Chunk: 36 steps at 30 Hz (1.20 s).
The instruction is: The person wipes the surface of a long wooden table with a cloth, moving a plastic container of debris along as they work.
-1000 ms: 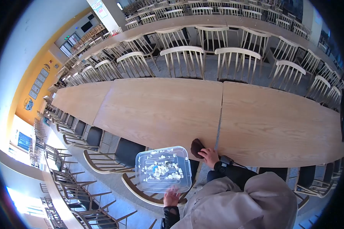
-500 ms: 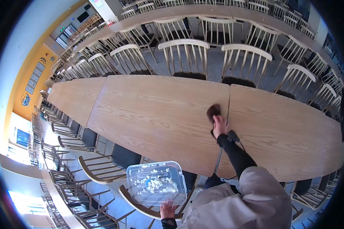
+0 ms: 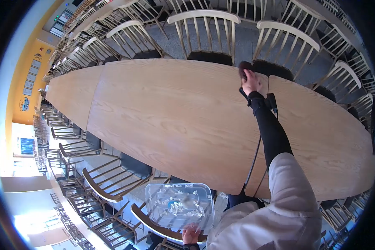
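Hand, left [image 3: 191, 235], at the near rim of a clear tub [image 3: 156, 208] of white scraps [image 3: 183, 207]; grip or touch impossible to tell through the plastic. Farther out, right hand [image 3: 251, 82] wrapped round a dark brown item [image 3: 244, 68] at the table's [image 3: 166, 116] far edge, item forward-left of the palm; long axis unclear, underside hidden.

Cool daylight fills the room brightly, strongest at eight o'clock, where the window [image 3: 31, 225] burns out to white and its glare washes over the nearby wall [image 3: 29, 182]. The table [image 3: 166, 116] is evenly lit, with only soft shading. Fisheye distortion bows its long edges and splays the chair [image 3: 346, 79] at two o'clock; the corners fall to black (with a faint coloured fringe near eight). The right hand [image 3: 251, 82] looks slightly motion-blurred.
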Tool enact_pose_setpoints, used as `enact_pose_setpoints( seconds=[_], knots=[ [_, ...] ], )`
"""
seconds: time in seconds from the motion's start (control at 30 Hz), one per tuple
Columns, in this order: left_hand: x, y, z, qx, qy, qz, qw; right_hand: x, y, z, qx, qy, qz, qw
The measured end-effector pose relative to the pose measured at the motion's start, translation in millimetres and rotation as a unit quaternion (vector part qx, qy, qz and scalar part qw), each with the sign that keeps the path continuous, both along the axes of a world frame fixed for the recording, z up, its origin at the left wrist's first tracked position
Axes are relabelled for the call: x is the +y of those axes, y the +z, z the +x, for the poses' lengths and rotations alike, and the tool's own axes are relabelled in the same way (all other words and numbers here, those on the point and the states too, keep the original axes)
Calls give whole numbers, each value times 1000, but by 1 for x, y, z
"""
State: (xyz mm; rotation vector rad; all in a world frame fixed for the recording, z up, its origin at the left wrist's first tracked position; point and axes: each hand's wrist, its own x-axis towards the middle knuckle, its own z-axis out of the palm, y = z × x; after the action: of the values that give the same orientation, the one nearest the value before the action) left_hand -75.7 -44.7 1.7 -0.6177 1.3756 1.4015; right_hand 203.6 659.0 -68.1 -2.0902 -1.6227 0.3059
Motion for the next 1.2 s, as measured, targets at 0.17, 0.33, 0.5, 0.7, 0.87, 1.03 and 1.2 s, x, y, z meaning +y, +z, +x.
enact_pose_setpoints(
  seconds=[0.17, 0.33, 0.5, 0.7, 0.87, 1.03, 1.2],
  knots=[
    [20, 9, -11, 21, -43, 26, 999, -41, 6, -41, 100, 305, 129, 938],
    [44, 29, -17, 30, -28, 68, 997, -179, 21, -76, 55, 439, 69, 894],
    [40, 37, -35, 63, -52, 95, 992, -325, 26, -83, 36, 517, 29, 855],
    [16, 46, -38, 74, -71, 158, 982, -418, 46, -70, 52, 512, 5, 857],
    [-16, 56, -39, 65, -54, 199, 976, -429, 21, -39, 230, 316, 72, 918],
    [-49, 86, -33, 101, -55, 194, 974, -456, 15, -5, 103, 164, 117, 974],
    [-95, 96, -36, 119, -16, 186, 975, -475, 16, -71, -9, 103, -27, 994]
  ],
)
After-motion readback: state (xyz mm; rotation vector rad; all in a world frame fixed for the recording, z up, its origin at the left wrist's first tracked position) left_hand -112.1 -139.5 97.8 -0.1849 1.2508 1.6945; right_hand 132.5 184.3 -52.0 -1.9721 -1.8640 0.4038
